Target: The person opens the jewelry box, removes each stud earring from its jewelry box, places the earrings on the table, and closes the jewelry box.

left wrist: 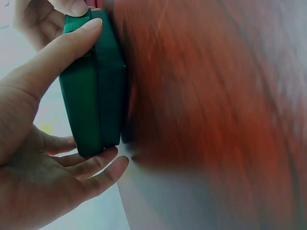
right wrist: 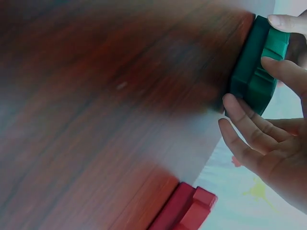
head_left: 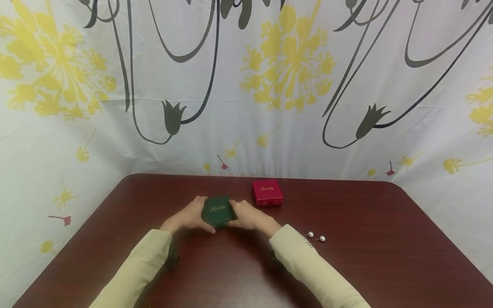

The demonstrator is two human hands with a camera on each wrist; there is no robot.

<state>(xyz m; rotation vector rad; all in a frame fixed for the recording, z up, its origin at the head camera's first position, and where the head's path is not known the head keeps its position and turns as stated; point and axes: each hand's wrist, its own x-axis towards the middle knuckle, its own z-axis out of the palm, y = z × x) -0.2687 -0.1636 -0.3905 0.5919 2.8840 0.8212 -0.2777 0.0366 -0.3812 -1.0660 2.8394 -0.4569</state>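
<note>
A closed green jewelry box, with gold "Jewelry" lettering on its lid, sits on the dark wooden table between both hands. My left hand grips its left side, thumb at the front and fingers toward the back. From the right, my right hand holds the opposite side. In the left wrist view, the left thumb lies by the ridged front tab of the box. The right wrist view shows the right thumb on the front face and the fingers around the far corner.
A closed red jewelry box stands behind and right of the green one. Two white pearl stud pins lie beside the right forearm. A patterned curtain hangs along the back edge of the table.
</note>
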